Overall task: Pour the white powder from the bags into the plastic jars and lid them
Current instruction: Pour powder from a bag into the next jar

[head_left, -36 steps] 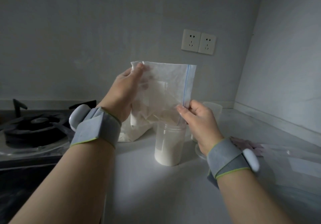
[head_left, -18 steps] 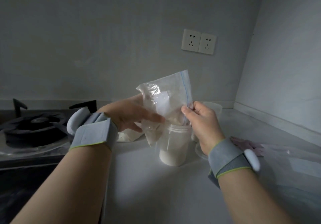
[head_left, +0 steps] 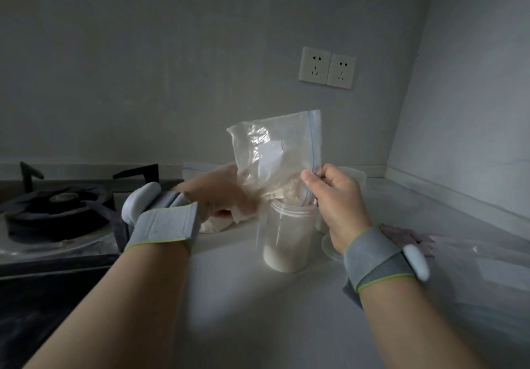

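the zip bag [head_left: 275, 151] is held upended over the open plastic jar [head_left: 286, 225], its blue zip edge running down the right side into the jar's mouth. a clump of white powder [head_left: 285, 194] sits bunched in the bag just above the rim, and more lies in the bottom of the jar, which looks under half full. the right hand [head_left: 335, 196] pinches the zip edge between thumb and fingers, close over the rim. the left hand [head_left: 220, 196] is at the bag's lower left side, blurred and partly behind the plastic, so i cannot tell whether its fingers grip or only press.

the main risk seems to be the clump. if it breaks loose all at once, it could overshoot the narrow mouth and dust the counter [head_left: 258, 311]. only 1 corner of the opening appears to sit inside the rim, so a small slip of the pinch would likely send powder down the outside wall. no hand steadies the jar, and it is light, so a tug or knock from the bag could tip it. a second bag [head_left: 218, 225] lies just behind the left hand and could be nudged too.
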Demonstrator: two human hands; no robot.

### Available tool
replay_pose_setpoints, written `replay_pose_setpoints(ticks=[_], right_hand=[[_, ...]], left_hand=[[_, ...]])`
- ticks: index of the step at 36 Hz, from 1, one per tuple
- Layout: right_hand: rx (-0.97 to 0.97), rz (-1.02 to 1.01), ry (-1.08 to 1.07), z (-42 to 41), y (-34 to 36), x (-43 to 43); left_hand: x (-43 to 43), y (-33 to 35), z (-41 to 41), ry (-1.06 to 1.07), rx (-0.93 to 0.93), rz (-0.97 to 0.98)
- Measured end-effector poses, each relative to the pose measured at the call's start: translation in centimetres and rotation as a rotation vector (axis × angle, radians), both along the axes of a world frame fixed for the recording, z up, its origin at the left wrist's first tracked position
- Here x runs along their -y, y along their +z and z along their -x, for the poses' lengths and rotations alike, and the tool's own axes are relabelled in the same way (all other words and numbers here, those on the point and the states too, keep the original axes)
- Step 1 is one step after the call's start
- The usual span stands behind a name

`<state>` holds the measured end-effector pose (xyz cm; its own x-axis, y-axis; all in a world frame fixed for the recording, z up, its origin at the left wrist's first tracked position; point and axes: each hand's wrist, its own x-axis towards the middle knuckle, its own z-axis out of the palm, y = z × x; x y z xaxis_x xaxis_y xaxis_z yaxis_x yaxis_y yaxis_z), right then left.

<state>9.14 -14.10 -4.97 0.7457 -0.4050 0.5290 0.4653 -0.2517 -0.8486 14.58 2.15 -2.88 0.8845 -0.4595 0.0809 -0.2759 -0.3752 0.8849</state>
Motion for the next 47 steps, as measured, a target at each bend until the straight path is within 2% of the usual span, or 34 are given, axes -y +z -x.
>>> replay_pose_setpoints(ticks=[6, 19, 27, 47], right_hand=[[0.023, -0.043, 0.033, 0.4, 0.4, 0.0], [0.087, -0.021, 0.038, 0.6, 0.7, 0.0], [0.094, 0.011, 0.028, 0.6, 0.7, 0.0], [0.089, 0.04, -0.013, 0.6, 0.8, 0.2]], left_hand=[[-0.2, 1.1, 0.5, 0.087, -0.138, 0.265], [-0.2, 1.7, 0.4, 0.09, -0.151, 0.483], [-0.2, 2.0, 0.4, 0.06, -0.112, 0.577], [0.4, 2.1, 0.8, -0.035, -0.143, 0.585]])
